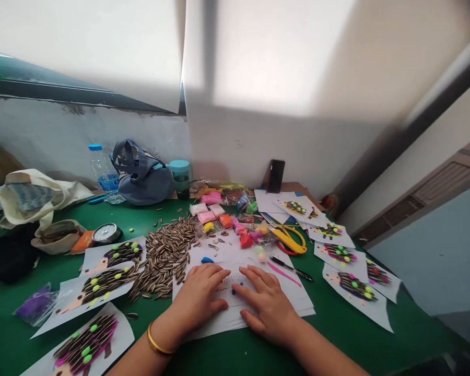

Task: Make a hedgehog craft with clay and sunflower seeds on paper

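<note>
My left hand (201,292) lies palm down on the white paper (215,329), its fingers spread and nothing seen in them. Opposite it, my right hand (264,300) also rests on the paper with fingers apart. Small dark blue bits (234,292) sit between the two hands, by the right fingertips. Just above my left hand is a larger blue clay piece (207,260). A pink clay strip (284,274) and a black pen (292,268) lie to the right of my right hand. What is under the palms is hidden.
A heap of sunflower seeds (166,250) spreads left of the paper. Seed hedgehog pictures (119,253) lie on both sides of the green table (149,324). Yellow scissors (290,239), clay packets (225,221), a phone (275,176), a blue bag (144,180) and a bottle (104,169) stand or lie farther back.
</note>
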A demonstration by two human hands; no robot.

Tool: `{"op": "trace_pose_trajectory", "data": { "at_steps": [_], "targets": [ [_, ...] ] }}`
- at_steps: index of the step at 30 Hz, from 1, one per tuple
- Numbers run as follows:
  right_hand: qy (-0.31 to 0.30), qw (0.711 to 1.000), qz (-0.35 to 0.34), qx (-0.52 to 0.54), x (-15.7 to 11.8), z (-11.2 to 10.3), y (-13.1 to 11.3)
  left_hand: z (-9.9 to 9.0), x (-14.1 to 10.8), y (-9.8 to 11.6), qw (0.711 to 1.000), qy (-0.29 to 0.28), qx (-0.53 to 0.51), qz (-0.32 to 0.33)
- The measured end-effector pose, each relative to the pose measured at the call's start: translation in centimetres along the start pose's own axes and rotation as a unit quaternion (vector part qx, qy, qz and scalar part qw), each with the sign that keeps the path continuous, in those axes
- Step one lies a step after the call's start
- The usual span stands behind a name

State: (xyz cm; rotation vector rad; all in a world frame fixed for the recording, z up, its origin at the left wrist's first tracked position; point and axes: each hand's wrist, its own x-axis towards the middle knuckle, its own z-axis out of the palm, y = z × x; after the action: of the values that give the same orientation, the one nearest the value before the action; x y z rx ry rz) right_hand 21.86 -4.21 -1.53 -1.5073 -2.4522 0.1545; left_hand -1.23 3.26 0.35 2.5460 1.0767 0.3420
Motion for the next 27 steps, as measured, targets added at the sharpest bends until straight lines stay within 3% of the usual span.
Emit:
{"op": "trace_pose_trajectory", "data": {
  "at_steps": [16, 24, 27],
  "targets": [
    [-0.016, 1.000, -0.015, -0.016, -0.17, -0.11, -0.33, -0.08, -0.14, 0.19, 1.000, 0.005, 0.013, 0.000],
    [-0.002, 1.000, -0.016, -0.021, -0.16, 0.11, -0.23, -0.13, -0.28, 0.29, 1.000, 0.005, 0.009, 0.000],
    [0.035, 0.999, -0.011, -0.018, -0.33, 0.40, 0.13, -0.02, -0.28, 0.19, 1.000, 0.010, 0.008, 0.001]
  ]
}}
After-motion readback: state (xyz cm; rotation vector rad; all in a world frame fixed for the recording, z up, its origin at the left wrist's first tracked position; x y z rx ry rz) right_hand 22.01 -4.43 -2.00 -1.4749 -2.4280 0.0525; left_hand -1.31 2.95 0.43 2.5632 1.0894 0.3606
